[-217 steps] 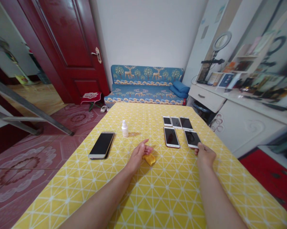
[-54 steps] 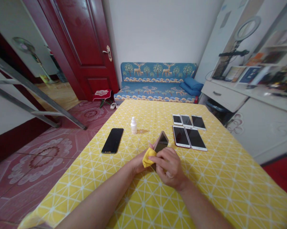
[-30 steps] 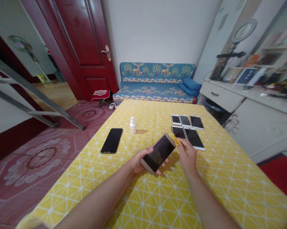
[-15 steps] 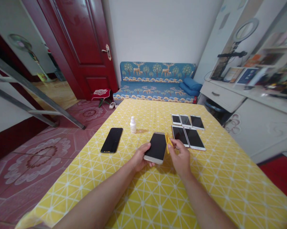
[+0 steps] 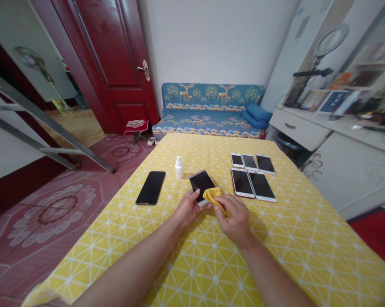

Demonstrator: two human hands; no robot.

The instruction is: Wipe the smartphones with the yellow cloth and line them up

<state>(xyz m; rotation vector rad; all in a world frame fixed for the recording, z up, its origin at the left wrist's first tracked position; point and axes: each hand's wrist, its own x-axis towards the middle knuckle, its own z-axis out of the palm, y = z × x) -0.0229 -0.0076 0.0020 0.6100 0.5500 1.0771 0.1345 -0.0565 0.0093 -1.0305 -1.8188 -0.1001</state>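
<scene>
The left hand (image 5: 188,209) grasps a gold-framed phone (image 5: 201,185) by its lower edge, screen up, near the middle of the tabletop (image 5: 275,256). The right hand (image 5: 235,216) pinches a yellow cloth (image 5: 213,196) against the phone's lower right corner. Just beyond the phone stands a white dropper bottle (image 5: 179,167). A black phone (image 5: 150,188) lies to the left, and five phones (image 5: 242,182) lie in two rows to the right.

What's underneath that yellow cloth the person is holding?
The yellow cloth, pinched in the right hand, overlaps the lower corner of a gold-edged smartphone held in the left hand. That covered corner cannot be seen; the yellow tablecloth lies below.
</scene>
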